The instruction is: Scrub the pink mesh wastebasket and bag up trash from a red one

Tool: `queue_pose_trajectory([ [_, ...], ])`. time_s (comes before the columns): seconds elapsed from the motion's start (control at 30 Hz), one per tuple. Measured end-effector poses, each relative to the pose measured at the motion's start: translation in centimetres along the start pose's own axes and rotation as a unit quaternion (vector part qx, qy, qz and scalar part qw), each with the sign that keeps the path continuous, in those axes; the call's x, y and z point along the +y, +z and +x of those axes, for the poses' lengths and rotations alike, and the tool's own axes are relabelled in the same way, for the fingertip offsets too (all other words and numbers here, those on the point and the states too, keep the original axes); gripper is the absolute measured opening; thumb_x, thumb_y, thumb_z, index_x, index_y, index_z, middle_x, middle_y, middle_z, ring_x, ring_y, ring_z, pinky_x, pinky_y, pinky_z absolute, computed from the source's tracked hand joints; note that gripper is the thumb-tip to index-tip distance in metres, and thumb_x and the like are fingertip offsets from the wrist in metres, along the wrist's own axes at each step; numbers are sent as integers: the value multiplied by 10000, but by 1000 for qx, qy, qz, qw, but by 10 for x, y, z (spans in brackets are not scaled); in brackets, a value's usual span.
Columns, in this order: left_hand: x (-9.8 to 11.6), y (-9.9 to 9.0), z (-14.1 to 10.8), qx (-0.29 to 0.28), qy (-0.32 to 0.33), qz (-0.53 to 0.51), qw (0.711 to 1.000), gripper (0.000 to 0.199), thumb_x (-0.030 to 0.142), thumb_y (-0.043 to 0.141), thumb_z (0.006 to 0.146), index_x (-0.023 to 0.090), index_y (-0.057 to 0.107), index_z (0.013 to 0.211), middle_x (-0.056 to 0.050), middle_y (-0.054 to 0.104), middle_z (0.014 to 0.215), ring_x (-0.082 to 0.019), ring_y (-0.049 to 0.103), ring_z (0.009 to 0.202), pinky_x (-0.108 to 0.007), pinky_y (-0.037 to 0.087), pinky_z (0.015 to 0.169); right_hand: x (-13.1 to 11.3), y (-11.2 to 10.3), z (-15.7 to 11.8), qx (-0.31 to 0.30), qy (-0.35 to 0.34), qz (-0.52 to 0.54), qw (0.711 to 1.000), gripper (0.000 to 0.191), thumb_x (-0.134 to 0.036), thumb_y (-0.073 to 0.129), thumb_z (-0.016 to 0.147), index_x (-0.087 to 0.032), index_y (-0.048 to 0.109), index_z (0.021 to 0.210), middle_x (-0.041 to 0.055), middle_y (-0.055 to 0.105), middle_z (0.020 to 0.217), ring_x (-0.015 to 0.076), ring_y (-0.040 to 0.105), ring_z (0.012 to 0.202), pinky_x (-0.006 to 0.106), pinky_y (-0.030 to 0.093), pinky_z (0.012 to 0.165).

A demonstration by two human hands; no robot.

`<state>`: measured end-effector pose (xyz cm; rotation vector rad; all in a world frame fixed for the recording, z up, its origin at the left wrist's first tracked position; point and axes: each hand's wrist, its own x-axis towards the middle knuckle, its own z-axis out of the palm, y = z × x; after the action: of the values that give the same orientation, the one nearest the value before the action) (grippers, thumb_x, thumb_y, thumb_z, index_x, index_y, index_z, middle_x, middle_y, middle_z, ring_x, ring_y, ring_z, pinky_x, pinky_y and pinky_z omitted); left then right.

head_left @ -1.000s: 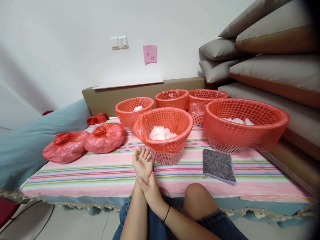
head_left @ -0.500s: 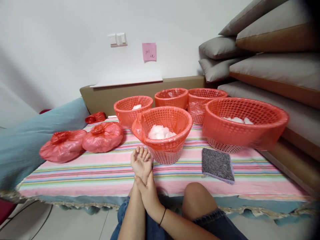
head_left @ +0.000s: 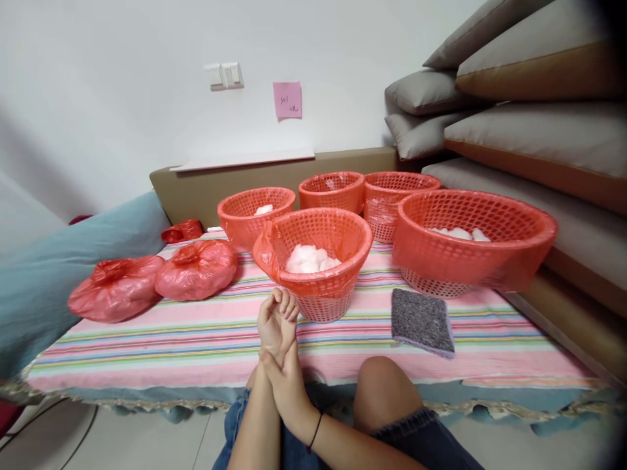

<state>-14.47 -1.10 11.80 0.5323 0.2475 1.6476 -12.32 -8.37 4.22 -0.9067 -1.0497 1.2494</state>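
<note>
Far left: blue padded side (head_left: pixel 88 248). Next to it on the striped cloth (head_left: pixel 147 346), a knotted red bag (head_left: pixel 117 290), bulging; red plastic roll (head_left: pixel 182 231) behind, second knotted red bag (head_left: pixel 200 271) touching the first on its right. Back-left basket (head_left: pixel 238 228), red plastic over its rim, bit of white stuff inside.

Left hand (head_left: pixel 277 323): palm up, fingers half curled toward the palm, palm bare, no grip on anything. Sits just in front of the front basket's left side; can't tell if fingertips touch it. Right hand (head_left: pixel 289 385): closed around the left wrist (head_left: pixel 275 356) from the right side, thumb across the inner wrist; its other fingers are hidden underneath. Dark band (head_left: pixel 315 431) on the right wrist.

Front basket (head_left: pixel 326 285), nearest the hands: upright on the cloth, red plastic lining folded over the rim and bunched at left, white fluffy mass (head_left: pixel 309 260) inside. Behind it, back-middle basket (head_left: pixel 337 199), then back-right basket (head_left: pixel 385 205), both with red plastic.

Right of the knee (head_left: pixel 386 391): folded grey cloth (head_left: pixel 422 320), flat, well apart from both hands. Behind it, large right basket (head_left: pixel 470 261), plastic-wrapped, white stuff inside. Far right: stacked grey-brown cushions (head_left: pixel 533 137).
</note>
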Motion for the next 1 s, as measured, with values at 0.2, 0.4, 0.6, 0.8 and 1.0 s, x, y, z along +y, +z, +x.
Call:
queue_pose_trajectory([
  [0.2,1,0,5,28,6,-70,997,233,165,505,916,196,393,714,62,316,609,-52,346,484,-131,346,453,0,-3,-4,-34,35,43,998,570,-540,407,970,-179,449,1409,164,592,1352,258,606,1192,434,470,1047],
  [0.4,2,1,-2,16,-39,-64,997,208,146,511,914,201,413,739,58,325,621,-63,352,489,-137,356,447,-1,-3,0,-29,15,6,999,810,-433,756,753,-178,410,1441,143,531,1427,267,492,1319,399,378,1138],
  [0.6,0,-6,6,32,8,-51,998,197,123,516,892,191,438,725,58,323,614,-63,353,488,-148,352,451,-5,-4,8,-13,33,16,999,547,-597,562,877,-197,594,1249,104,690,1195,260,610,1161,383,477,1020],
  [0.8,5,-11,11,37,32,-62,997,177,120,523,884,180,448,736,50,375,646,-59,409,525,-154,369,484,2,-12,13,-31,16,-70,997,504,-555,366,969,-177,671,1105,150,739,1049,286,681,974,414,528,880],
  [1.0,9,-17,10,50,38,-62,996,129,101,599,851,180,501,823,52,414,683,-47,439,562,-137,375,518,-56,-60,14,-118,-42,-160,979,248,-329,570,880,-237,742,1032,81,753,1008,276,688,945,416,526,893],
])
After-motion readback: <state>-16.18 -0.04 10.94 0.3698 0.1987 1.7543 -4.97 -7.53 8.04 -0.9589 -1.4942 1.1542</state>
